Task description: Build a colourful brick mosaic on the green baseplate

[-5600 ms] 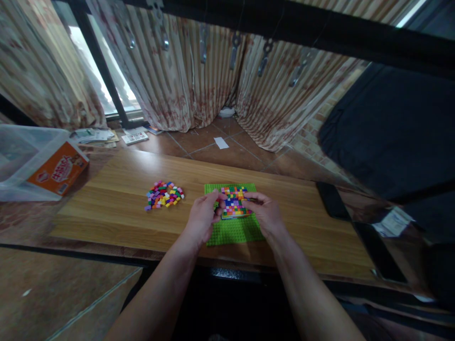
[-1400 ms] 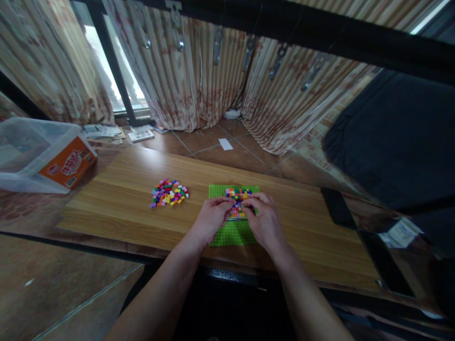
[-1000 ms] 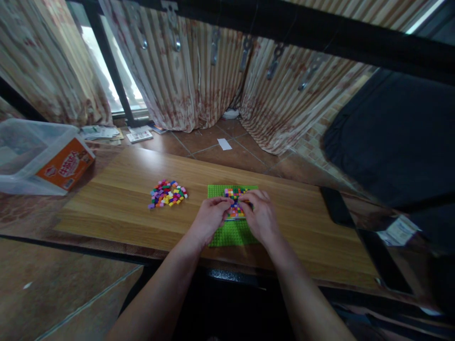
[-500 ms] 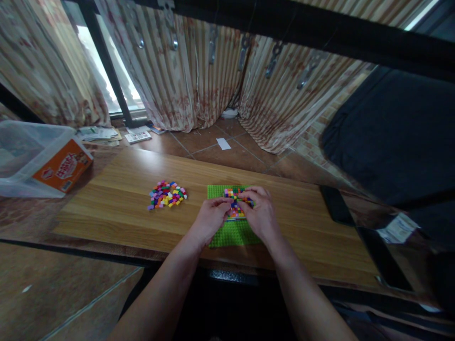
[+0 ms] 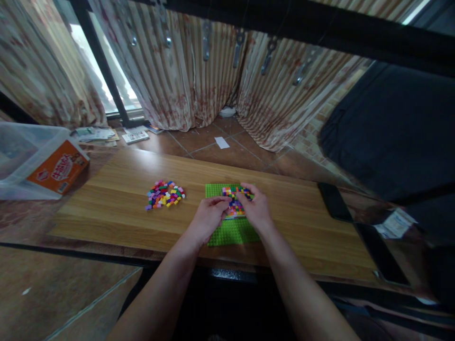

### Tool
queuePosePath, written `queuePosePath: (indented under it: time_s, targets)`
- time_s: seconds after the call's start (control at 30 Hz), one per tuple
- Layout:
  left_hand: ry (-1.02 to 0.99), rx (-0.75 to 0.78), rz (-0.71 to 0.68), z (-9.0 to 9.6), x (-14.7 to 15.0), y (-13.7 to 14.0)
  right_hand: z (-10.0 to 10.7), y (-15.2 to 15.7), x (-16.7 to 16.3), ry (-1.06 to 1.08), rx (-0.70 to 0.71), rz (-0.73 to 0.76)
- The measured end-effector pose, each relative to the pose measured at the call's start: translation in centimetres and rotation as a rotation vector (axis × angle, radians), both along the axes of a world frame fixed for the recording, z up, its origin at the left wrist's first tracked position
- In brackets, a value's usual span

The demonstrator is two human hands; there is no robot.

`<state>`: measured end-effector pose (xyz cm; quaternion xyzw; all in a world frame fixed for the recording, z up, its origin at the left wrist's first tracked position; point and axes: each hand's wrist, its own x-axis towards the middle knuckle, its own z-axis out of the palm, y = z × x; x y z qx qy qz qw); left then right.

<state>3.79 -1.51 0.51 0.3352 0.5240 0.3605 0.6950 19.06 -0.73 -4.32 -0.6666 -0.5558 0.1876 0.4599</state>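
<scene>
A green studded baseplate point(image 5: 231, 233) lies on the wooden board, carrying a block of small multicoloured bricks point(image 5: 236, 207) on its far half. My left hand point(image 5: 209, 215) is at the near left side of that block, thumb and fingers pressed together; whatever they pinch is too small to name. On the right side, my right hand point(image 5: 258, 208) rests over the bricks with thumb and forefinger apart, and I see nothing held between them. Both hands cover part of the block. Left of the plate sits a loose pile of coloured bricks point(image 5: 165, 194).
A clear plastic bin point(image 5: 21, 161) with an orange label stands at the far left. At the board's right end lie a black phone point(image 5: 334, 202) and another dark flat device point(image 5: 384, 253). Striped curtains point(image 5: 206, 85) hang behind a dark overhead bar point(image 5: 284, 21).
My right hand's thumb and forefinger have spread apart, uncovering more of the brick block. The left hand stays pinched at nearly the same place. The whole view has shifted slightly.
</scene>
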Motion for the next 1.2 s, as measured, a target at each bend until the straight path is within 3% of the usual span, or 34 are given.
queuePosePath:
  time_s: [0.2, 0.5, 0.63, 0.73, 0.9, 1.2]
  targets:
    - [0.023, 0.018, -0.017, 0.2, 0.0, 0.0, -0.1, 0.4, 0.2, 0.155, -0.036, 0.013]
    - [-0.123, 0.034, 0.008, -0.5, -0.4, 0.0, -0.3, 0.2, 0.0, 0.14, -0.019, 0.02]
    - [-0.293, 0.024, 0.026, -0.4, -0.7, 0.1, 0.9, -0.8, -0.2, 0.082, 0.111, 0.004]
    - [-0.358, 0.013, 0.023, -0.1, -0.8, 0.1, 2.4, -1.9, -0.6, 0.071, 0.196, 0.097]
    - [-0.399, 0.006, -0.011, 0.1, -0.7, -0.1, 3.8, -3.5, -1.4, 0.134, 0.19, 0.33]
    - [-0.346, 0.021, -0.078, -0.4, 0.0, -0.4, 3.4, -3.5, -1.9, 0.14, 0.182, 0.314]
